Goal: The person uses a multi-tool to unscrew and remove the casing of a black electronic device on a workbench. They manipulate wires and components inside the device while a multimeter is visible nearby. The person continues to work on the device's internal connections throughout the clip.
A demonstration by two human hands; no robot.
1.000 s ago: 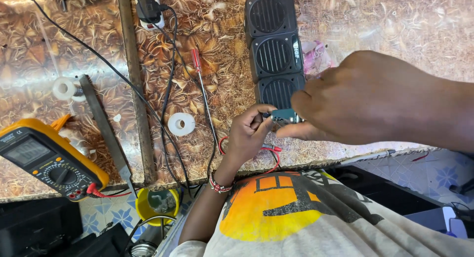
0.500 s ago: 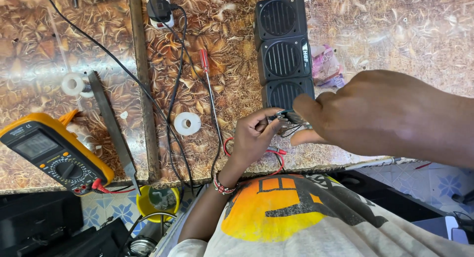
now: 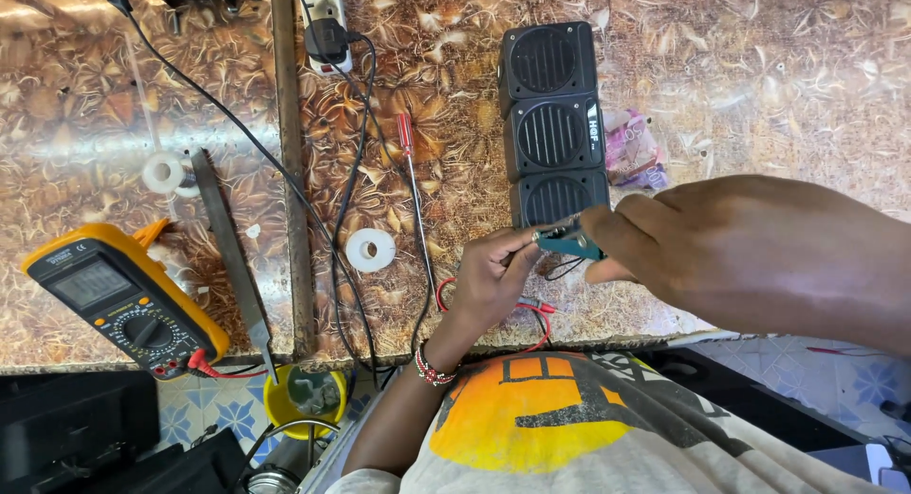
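Seen from the head camera, both hands meet over the near edge of the table, just in front of the near end of a long black speaker with three round grilles. The left hand has its fingers curled tight, the thumb and forefinger pinching one end of a small teal circuit board; the right hand comes in from the right edge with its fingertips closed on the board's other end. Thin red and black wires loop on the table below the board. Left of the speaker lies a red-handled screwdriver, with a white tape roll just beside it. Toward the near left corner sits a yellow multimeter, with a flat metal file between it and the tape roll.
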